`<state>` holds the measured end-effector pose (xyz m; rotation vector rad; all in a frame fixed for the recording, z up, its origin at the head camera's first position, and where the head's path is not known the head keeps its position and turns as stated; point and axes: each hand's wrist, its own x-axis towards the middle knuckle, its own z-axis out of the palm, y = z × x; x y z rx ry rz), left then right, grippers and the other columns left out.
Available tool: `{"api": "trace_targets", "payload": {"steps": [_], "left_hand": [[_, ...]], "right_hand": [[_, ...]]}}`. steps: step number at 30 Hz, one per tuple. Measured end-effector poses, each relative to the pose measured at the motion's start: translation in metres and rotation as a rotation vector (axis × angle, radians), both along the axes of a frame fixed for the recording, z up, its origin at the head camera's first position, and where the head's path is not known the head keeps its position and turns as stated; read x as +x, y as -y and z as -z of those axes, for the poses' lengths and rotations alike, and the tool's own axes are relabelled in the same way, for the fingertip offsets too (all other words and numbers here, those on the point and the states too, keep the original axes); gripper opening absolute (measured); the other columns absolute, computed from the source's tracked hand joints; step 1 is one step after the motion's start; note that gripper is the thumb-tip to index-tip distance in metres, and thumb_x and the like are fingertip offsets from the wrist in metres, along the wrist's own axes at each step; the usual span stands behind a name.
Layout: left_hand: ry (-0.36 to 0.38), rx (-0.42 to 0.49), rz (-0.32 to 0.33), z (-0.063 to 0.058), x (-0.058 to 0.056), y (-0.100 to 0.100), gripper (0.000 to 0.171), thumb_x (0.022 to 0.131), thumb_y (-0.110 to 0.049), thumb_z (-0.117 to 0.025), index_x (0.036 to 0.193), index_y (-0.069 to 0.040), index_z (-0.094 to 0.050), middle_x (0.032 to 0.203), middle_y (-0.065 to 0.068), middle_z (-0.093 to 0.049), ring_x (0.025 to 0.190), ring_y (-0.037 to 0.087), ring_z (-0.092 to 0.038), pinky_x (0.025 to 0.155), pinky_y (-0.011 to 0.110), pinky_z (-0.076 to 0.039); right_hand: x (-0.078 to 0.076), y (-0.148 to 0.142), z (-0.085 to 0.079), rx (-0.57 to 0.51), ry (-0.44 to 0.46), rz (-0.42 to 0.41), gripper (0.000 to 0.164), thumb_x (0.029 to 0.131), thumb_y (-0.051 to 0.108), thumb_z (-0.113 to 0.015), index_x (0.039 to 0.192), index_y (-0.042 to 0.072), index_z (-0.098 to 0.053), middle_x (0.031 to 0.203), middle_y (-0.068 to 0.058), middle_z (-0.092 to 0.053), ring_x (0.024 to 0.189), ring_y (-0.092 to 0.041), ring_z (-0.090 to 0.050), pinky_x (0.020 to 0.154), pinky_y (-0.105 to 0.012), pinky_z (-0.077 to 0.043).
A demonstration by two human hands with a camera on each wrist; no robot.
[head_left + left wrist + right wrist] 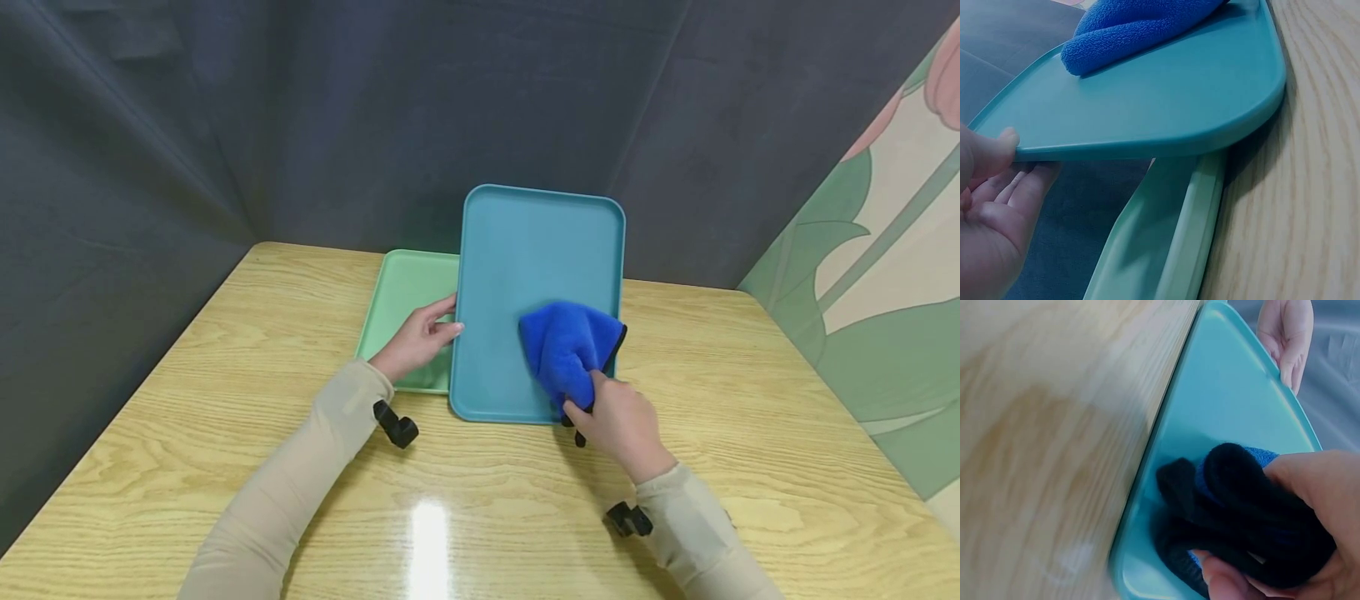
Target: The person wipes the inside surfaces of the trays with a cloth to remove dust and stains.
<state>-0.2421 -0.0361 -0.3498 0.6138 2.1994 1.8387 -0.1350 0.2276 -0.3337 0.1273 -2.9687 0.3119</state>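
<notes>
A blue rectangular tray (536,258) is tilted up, its far end raised and its near edge low at the table. My left hand (422,335) pinches its left rim, thumb on top and fingers beneath, as the left wrist view shows. In my right hand (621,419) is a bunched blue cloth (566,346) with black edging, pressed on the lower right of the tray's inner face. The right wrist view shows the cloth's black edging (1235,481) folded between thumb and fingers. Partly hidden under the blue tray, a green tray (412,287) lies on the table.
The wood-grain table (487,508) spreads around the trays. Behind it hangs a dark cloth backdrop (420,108); at right stands a wall panel with a painted flower pattern (877,325). Black camera mounts (396,425) sit at both wrists.
</notes>
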Motion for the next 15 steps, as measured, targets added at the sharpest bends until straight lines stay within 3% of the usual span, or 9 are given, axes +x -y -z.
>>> {"api": "trace_targets", "payload": {"steps": [15], "left_hand": [[-0.009, 0.009, -0.004, 0.001, -0.001, 0.000, 0.054, 0.097, -0.006, -0.046, 0.148, -0.012, -0.027, 0.139, 0.018, -0.044, 0.122, 0.033, -0.053, 0.102, 0.040, -0.048]], "right_hand": [[-0.003, 0.027, 0.001, 0.045, 0.006, -0.071, 0.041, 0.080, 0.030, -0.069, 0.100, -0.004, -0.059, 0.068, -0.013, -0.060, 0.055, -0.024, -0.058, 0.042, -0.035, -0.046]]}}
